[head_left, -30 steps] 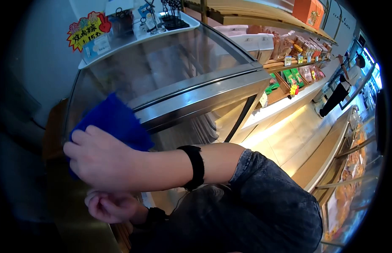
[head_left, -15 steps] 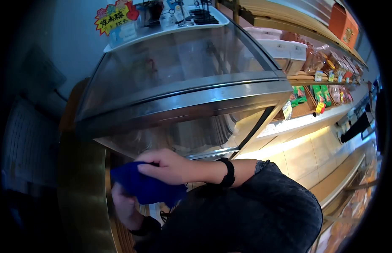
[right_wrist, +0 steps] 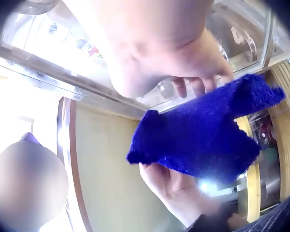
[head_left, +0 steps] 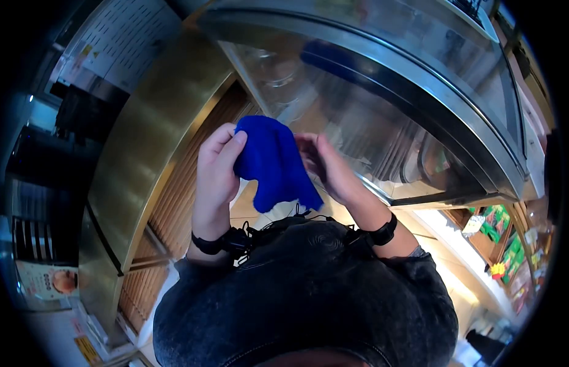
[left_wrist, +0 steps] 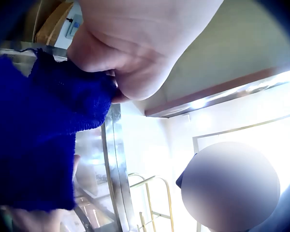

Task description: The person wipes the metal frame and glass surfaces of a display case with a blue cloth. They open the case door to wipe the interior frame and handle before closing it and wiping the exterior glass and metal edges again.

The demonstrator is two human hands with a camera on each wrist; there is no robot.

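A blue cloth hangs in front of the person's chest. The left hand pinches it at its upper left edge, thumb on the near side; in the left wrist view this hand covers part of the cloth. Beside the cloth's right edge is the right hand, thumb raised and fingers loosely bent, partly behind the cloth in the head view. From the right wrist, the fingers of the right hand appear close to the upper edge of the cloth, not gripping it.
A glass display case with a metal frame stands ahead and to the right. On the left runs a brass-coloured counter edge above a slatted wooden panel. Green packets lie on shelving at the right.
The right hand has come down from the case's glass with the cloth and let it go. The left hand now holds the cloth. The view has turned down and left.
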